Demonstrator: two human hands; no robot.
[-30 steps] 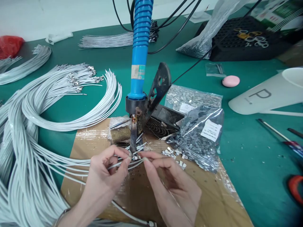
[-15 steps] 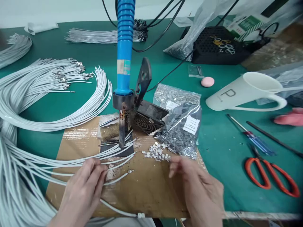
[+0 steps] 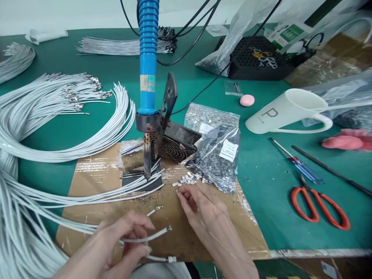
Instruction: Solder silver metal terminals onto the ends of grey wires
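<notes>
My left hand (image 3: 123,238) is closed on a white cable (image 3: 155,235), whose bare end points right past the fingertips. Beside it lie two more cables: one end (image 3: 155,209) with a small metal fitting just above, another with a white connector (image 3: 171,259) below. My right hand (image 3: 205,211) has its fingertips pinched together at the near edge of a pile of small white connectors (image 3: 190,178). What sits between those fingertips is too small to make out. A thin pale strand (image 3: 215,235) runs across the back of this hand.
A soldering iron (image 3: 148,95) with a blue handle stands tip-down over a small fan (image 3: 177,143) and cable ends on cardboard (image 3: 84,186). Bags of parts (image 3: 216,155), a white mug (image 3: 286,112), a screwdriver (image 3: 305,169) and orange-handled scissors (image 3: 318,205) lie rightward; cable bundles (image 3: 58,149) leftward.
My left hand has moved down and right, drawing one cable away from the others. My right hand has moved left to the connector pile, and its fingers have pinched together. The view has shifted slightly.
</notes>
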